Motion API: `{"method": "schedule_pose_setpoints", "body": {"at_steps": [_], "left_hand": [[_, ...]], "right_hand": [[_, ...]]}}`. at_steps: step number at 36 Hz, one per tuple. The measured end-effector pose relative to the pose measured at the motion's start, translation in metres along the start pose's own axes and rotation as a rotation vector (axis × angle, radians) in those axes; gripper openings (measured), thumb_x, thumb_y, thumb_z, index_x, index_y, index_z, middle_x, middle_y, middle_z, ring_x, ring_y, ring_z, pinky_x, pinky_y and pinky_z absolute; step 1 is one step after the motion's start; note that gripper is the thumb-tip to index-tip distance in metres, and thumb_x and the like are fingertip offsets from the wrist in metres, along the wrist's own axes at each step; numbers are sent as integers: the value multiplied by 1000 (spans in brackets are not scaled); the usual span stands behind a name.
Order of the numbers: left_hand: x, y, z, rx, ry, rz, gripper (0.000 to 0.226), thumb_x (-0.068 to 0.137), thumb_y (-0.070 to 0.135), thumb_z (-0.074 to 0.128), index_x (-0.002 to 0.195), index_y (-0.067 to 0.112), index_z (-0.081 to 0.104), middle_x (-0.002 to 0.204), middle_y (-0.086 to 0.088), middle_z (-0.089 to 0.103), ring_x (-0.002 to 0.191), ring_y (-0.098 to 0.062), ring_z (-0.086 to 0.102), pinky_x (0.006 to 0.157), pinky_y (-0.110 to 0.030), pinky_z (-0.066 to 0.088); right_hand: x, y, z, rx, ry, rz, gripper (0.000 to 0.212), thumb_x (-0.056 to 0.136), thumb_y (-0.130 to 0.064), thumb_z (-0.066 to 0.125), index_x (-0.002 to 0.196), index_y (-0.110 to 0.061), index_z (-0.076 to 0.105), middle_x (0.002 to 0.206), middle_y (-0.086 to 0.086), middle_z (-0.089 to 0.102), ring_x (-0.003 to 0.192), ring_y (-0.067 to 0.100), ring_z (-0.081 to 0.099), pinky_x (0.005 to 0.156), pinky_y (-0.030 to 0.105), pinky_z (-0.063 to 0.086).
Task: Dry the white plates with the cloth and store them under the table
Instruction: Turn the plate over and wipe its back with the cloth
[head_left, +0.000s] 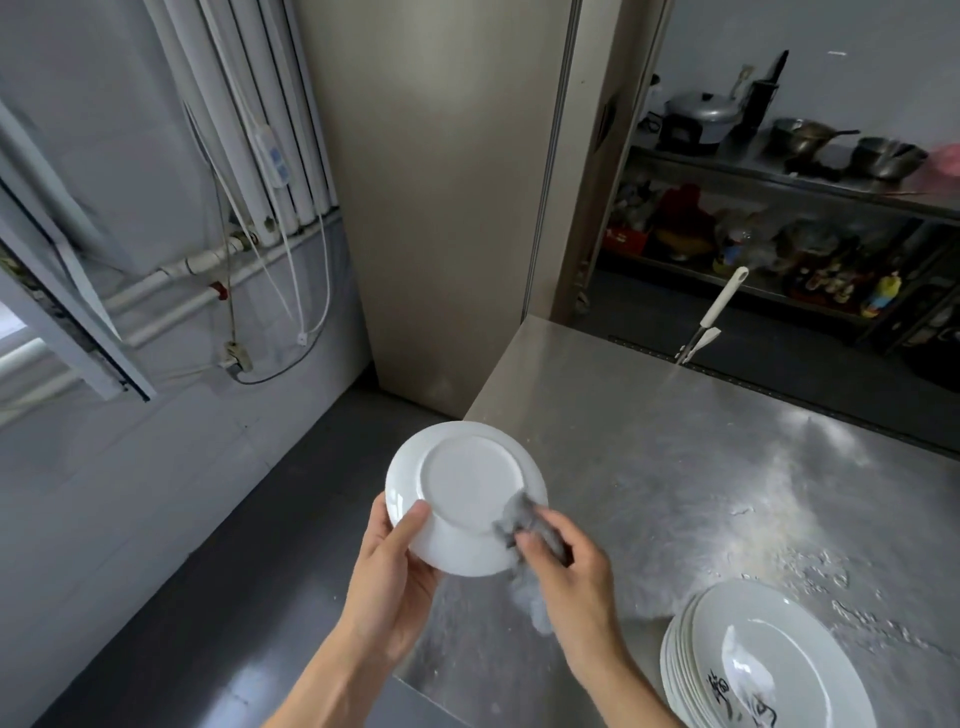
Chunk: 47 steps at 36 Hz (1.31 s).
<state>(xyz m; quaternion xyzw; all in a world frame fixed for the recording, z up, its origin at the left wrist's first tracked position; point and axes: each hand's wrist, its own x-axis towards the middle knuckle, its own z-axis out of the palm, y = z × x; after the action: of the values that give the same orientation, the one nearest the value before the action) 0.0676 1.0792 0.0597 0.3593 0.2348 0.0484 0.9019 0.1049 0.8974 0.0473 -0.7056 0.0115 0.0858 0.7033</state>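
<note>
Two hands work one white plate (470, 488), held with its underside up over the worktop's (675, 493) left edge. The left hand (392, 577) grips its rim at 8 o'clock, thumb across the back. The right hand (566, 566), fingers curled, pinches a grey cloth (522, 522) against the rim at 4 o'clock. At 5 o'clock of the view a stack of white plates (769, 665) sits on the worktop; a knife (719, 306) shows at 1 o'clock by its far edge.

A white-handled knife (712, 313) lies far right. Beyond it, a steel shelf (753, 167) holds dark pots (802, 136). White pipes (176, 267) run along the left wall (104, 130).
</note>
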Motion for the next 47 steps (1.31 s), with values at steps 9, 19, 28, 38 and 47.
{"method": "schedule_pose_setpoints", "body": {"at_steps": [9,19,28,38,47], "left_hand": [[-17,-13,2,87,-172,-22,64,78,6,79,135,32,63,139,-12,66,125,-35,67,102,-70,51],[-8,28,-7,346,-413,-279,55,91,44,75,144,36,59,90,-4,68,97,-33,73,79,-44,66],[4,13,-12,373,-337,-313,53,79,30,82,131,30,71,136,-16,69,116,-33,71,90,-45,61],[8,18,-16,426,-493,-434,53,92,37,79,141,20,65,130,-15,71,109,-28,73,89,-41,62],[20,14,-20,194,-226,-226,39,98,17,66,136,19,69,122,-14,73,95,-26,75,73,-38,64]], "right_hand": [[9,1,-7,414,92,179,23,85,-21,74,108,-23,76,113,11,76,105,25,73,90,45,57],[34,-15,-48,310,12,180,17,92,-20,69,108,-24,76,114,12,75,97,21,73,72,35,59],[28,-3,-54,404,-73,298,29,77,-13,74,107,-12,74,109,20,74,89,25,73,68,38,60],[38,-14,-66,332,-213,304,32,84,-19,77,116,-14,72,119,22,71,105,31,72,80,31,59],[11,-11,-42,231,-129,284,23,82,-15,75,105,-18,75,109,16,75,85,23,72,61,35,57]]}}
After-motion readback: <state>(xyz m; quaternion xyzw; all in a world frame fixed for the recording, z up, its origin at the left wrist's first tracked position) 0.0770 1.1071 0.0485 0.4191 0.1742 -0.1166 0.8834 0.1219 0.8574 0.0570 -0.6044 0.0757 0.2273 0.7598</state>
